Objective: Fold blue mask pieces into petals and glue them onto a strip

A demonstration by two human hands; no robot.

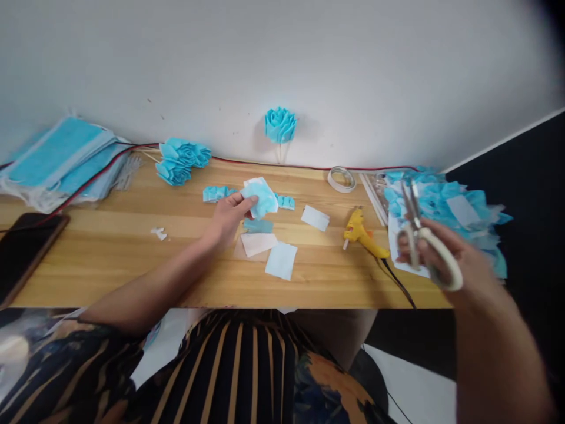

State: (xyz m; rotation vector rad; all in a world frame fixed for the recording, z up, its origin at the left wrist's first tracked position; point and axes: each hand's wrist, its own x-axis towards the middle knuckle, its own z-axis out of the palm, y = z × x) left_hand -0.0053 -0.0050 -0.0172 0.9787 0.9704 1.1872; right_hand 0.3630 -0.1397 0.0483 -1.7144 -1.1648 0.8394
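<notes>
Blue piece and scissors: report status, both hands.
Left hand fingers pinch blue folded piece above table. Right hand grips scissors, raised. Glue gun lies between hands.

1. You sit at a home craft desk: a wooden tabletop (132,259) pushed against a plain white wall (353,70).
2. Handicraft supplies cover it: a yellow glue gun (364,234), a tape roll (341,178), cut blue-and-white pieces (281,260) and a heap of blue scraps (454,206).
3. Stacked face masks (62,159) lie at your left, with finished blue flowers (180,159) beside them.
4. A phone (26,247) rests on the desk's edge.
</notes>
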